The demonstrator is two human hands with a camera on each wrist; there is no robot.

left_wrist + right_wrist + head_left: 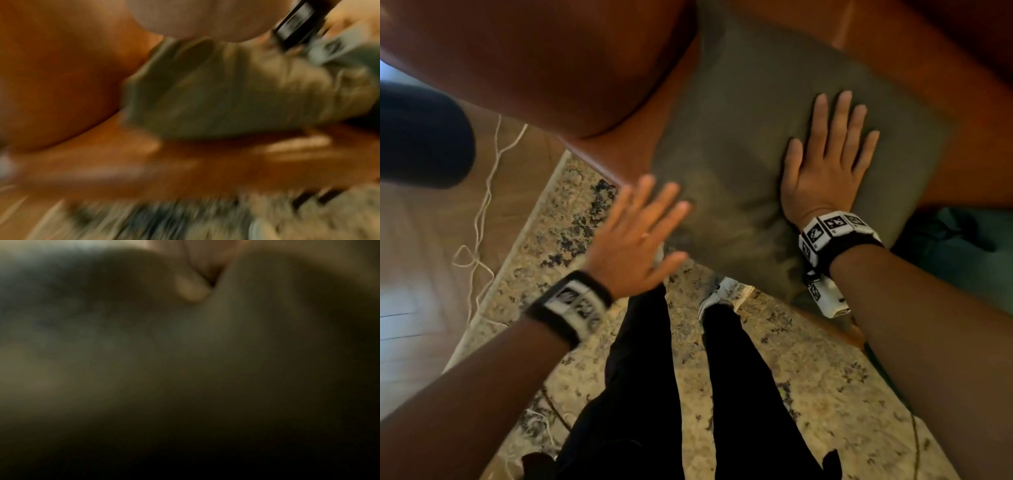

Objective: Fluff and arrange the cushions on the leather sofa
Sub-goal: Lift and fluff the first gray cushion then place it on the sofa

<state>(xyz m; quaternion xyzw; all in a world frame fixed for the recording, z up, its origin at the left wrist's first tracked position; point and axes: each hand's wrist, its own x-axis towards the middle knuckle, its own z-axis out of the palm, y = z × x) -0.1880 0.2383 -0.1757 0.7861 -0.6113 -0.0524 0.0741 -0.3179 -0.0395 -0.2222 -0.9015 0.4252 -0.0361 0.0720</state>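
Dim warm light — wrist views badly blurred, right nearly dark.

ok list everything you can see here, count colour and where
cushion: one, olive green, flat on the sofa seat
sofa: one, brown leather, top of the head view
second cushion: one, teal, right of the olive one
rug: one, beige with dark speckles, on the floor before the sofa
cord: one, white, on the wooden floor at left
dark object: one, navy, far left, blurred
legs: two, black trousers, on the rug
right hand: flat, pressing the cushion
left hand: fingers straight, at the cushion's left edge, blurred
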